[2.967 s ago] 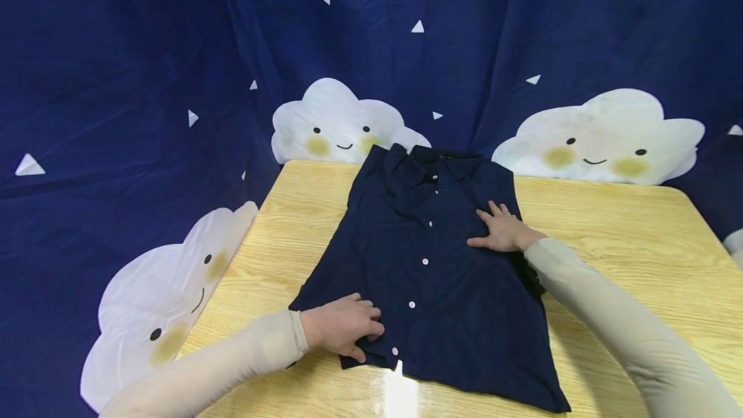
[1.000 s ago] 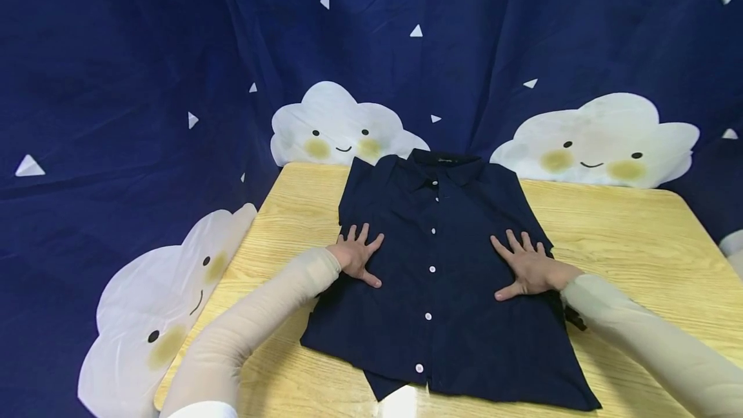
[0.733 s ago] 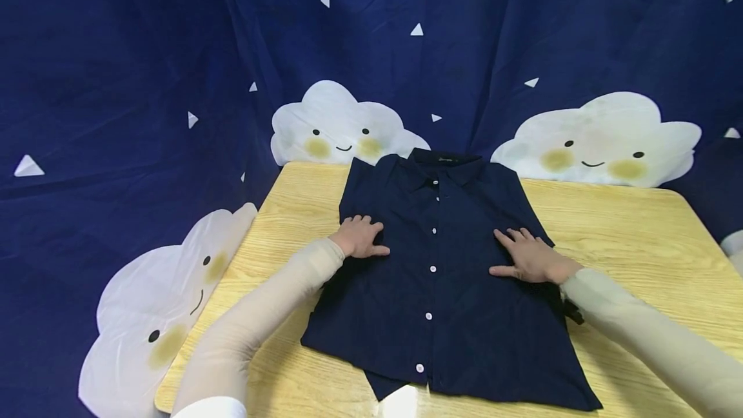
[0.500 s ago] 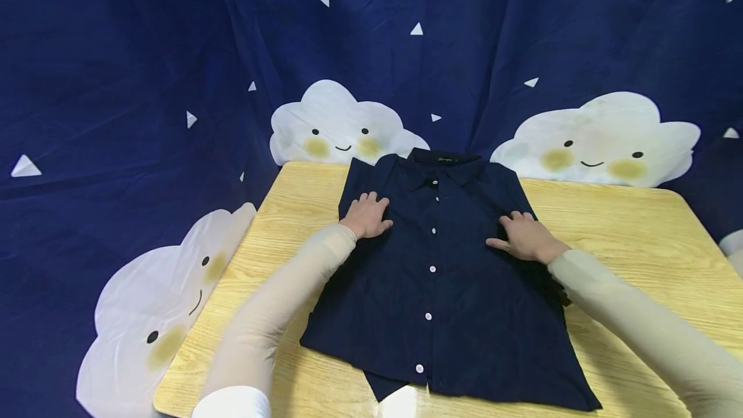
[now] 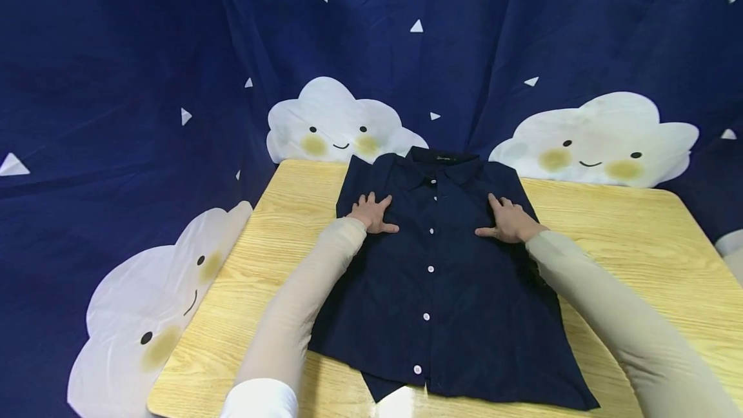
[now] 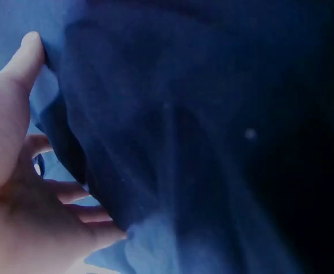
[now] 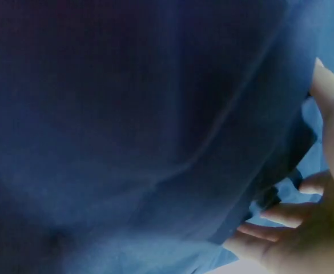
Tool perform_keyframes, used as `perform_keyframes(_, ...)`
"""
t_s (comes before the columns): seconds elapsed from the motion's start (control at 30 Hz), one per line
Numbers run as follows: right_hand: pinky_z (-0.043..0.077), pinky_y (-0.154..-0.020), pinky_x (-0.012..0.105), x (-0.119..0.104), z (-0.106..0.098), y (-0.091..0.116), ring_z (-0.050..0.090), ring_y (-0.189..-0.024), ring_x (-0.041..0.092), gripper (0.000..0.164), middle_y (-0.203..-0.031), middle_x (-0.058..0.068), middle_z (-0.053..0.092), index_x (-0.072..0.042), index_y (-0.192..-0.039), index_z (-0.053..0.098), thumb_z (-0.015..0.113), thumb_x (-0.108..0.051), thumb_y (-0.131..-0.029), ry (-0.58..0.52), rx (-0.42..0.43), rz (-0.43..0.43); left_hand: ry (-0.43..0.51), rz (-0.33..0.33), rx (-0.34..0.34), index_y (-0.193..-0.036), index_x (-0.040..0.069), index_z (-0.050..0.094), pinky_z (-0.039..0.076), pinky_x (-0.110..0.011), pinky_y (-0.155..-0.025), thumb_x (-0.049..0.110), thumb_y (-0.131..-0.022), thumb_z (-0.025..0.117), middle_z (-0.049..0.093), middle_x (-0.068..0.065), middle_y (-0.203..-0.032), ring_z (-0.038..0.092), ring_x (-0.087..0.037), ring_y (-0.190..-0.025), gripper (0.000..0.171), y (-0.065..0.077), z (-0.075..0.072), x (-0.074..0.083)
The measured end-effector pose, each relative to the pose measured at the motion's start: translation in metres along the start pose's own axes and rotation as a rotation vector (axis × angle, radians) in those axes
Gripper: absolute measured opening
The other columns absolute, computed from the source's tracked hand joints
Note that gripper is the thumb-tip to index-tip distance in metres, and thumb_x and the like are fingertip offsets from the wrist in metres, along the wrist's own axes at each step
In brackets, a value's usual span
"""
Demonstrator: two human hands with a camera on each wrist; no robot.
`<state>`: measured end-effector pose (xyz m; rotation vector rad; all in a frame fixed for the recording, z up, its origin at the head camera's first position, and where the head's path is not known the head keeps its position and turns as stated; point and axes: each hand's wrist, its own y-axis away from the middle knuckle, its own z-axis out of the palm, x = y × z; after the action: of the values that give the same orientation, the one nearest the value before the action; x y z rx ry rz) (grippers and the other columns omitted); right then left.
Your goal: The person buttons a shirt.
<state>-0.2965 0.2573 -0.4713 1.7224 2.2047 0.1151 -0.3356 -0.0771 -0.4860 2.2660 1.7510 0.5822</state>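
A dark navy shirt (image 5: 470, 315) lies face up on the wooden table, collar (image 5: 445, 159) at the far end and a row of white buttons down its middle. Fingers spread, my left hand (image 5: 371, 213) rests on the left chest of the shirt. My right hand (image 5: 506, 221) lies on the right chest, near the side edge, thumb pointing inward. In the left wrist view the left hand's fingers (image 6: 101, 233) reach along the cloth. The right wrist view has the right hand's fingers (image 7: 292, 214) partly behind a fold. A corner of the back layer (image 5: 380, 387) shows under the front hem.
The light wooden table (image 5: 615, 237) extends to both sides of the shirt. Behind it hangs a dark blue curtain (image 5: 371, 11) with white triangles and smiling clouds (image 5: 598, 121); another cloud (image 5: 151, 289) is beside the table's left edge.
From near the lower hem, my left hand has moved up to the chest. My right hand went down, then back up and inward. The shirt is smoother and its lower part has shifted toward me.
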Motion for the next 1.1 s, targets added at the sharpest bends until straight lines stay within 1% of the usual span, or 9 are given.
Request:
perform_keyframes(0.1, 0.019, -0.101, 0.066, 0.002, -0.001, -0.002, 0.013, -0.128, 0.062, 0.105, -0.143, 0.043, 0.009, 0.010, -0.146, 0.005, 0.059, -0.056, -0.086, -0.014, -0.050, 0.025, -0.003, -0.022, -0.022, -0.153, 0.029, 0.007, 0.015, -0.056, -0.108, 0.070, -0.080, 0.054, 0.000, -0.019, -0.156, 0.002, -0.042, -0.140, 0.095, 0.003, -0.001, 0.001)
perform_keyframes(0.23, 0.016, -0.097, 0.071, 0.007, -0.003, -0.005, 0.006, -0.125, 0.067, 0.111, -0.142, 0.045, 0.001, 0.011, -0.145, 0.004, 0.057, -0.064, -0.083, -0.021, -0.107, 0.060, -0.062, -0.073, -0.055, -0.153, 0.026, 0.004, 0.016, -0.055, -0.109, 0.068, -0.086, 0.046, -0.004, -0.019, -0.156, 0.000, -0.043, -0.140, 0.089, 0.018, -0.007, 0.010)
perform_keyframes(0.4, 0.020, -0.092, 0.074, 0.016, -0.004, -0.007, 0.008, -0.121, 0.071, 0.120, -0.142, 0.045, -0.001, 0.013, -0.143, 0.002, 0.055, -0.072, -0.078, 0.009, -0.137, 0.128, -0.077, -0.126, -0.084, -0.153, 0.025, 0.003, 0.018, -0.055, -0.108, 0.069, -0.087, 0.043, -0.003, -0.021, -0.155, 0.001, -0.046, -0.139, 0.089, 0.028, -0.010, 0.023)
perform_keyframes(0.6, 0.022, -0.092, 0.074, 0.016, -0.008, -0.011, 0.011, -0.121, 0.069, 0.115, -0.141, 0.045, 0.005, 0.015, -0.142, 0.006, 0.049, -0.072, -0.082, 0.003, -0.142, 0.133, -0.116, -0.148, -0.082, -0.153, 0.024, 0.014, 0.023, -0.055, -0.106, 0.068, -0.088, 0.043, 0.012, -0.021, -0.155, 0.014, -0.043, -0.139, 0.084, 0.027, -0.020, 0.030)
perform_keyframes(0.7, 0.026, -0.093, 0.070, 0.013, -0.013, -0.016, 0.019, -0.121, 0.065, 0.101, -0.136, 0.045, 0.018, 0.018, -0.137, 0.022, 0.042, -0.068, -0.088, 0.004, -0.071, 0.121, -0.148, -0.118, -0.008, -0.149, 0.023, 0.029, 0.029, -0.051, -0.103, 0.064, -0.091, 0.042, 0.029, -0.018, -0.149, 0.029, -0.038, -0.133, 0.072, 0.018, -0.027, 0.028)
perform_keyframes(0.77, 0.028, -0.094, 0.067, 0.012, -0.016, -0.020, 0.024, -0.118, 0.061, 0.091, -0.131, 0.045, 0.027, 0.020, -0.132, 0.031, 0.043, -0.061, -0.092, 0.022, 0.005, 0.104, -0.174, -0.078, 0.083, -0.145, 0.021, 0.039, 0.033, -0.048, -0.099, 0.057, -0.095, 0.043, 0.040, -0.016, -0.141, 0.038, -0.035, -0.124, 0.062, 0.009, -0.030, 0.028)
perform_keyframes(0.9, 0.027, -0.099, 0.062, 0.010, -0.020, -0.034, 0.024, -0.123, 0.056, 0.079, -0.132, 0.043, 0.028, 0.020, -0.131, 0.033, 0.051, -0.048, -0.094, 0.036, 0.126, 0.054, -0.222, 0.009, 0.240, -0.138, 0.017, 0.047, 0.037, -0.044, -0.095, 0.039, -0.099, 0.045, 0.046, -0.012, -0.132, 0.043, -0.031, -0.116, 0.045, -0.008, -0.036, 0.034)
perform_keyframes(1.0, 0.023, -0.103, 0.060, 0.007, -0.022, -0.045, 0.021, -0.129, 0.053, 0.076, -0.138, 0.040, 0.024, 0.017, -0.135, 0.031, 0.054, -0.042, -0.094, 0.022, 0.163, 0.002, -0.244, 0.097, 0.260, -0.137, 0.017, 0.047, 0.037, -0.043, -0.096, 0.033, -0.100, 0.046, 0.046, -0.009, -0.134, 0.043, -0.029, -0.118, 0.041, -0.017, -0.040, 0.042)
perform_keyframes(1.1, 0.019, -0.105, 0.060, 0.003, -0.023, -0.053, 0.019, -0.132, 0.051, 0.074, -0.143, 0.036, 0.022, 0.013, -0.138, 0.031, 0.055, -0.042, -0.094, 0.031, 0.149, -0.043, -0.237, 0.166, 0.211, -0.141, 0.019, 0.042, 0.035, -0.044, -0.100, 0.034, -0.100, 0.045, 0.041, -0.007, -0.142, 0.039, -0.029, -0.126, 0.044, -0.026, -0.040, 0.050)
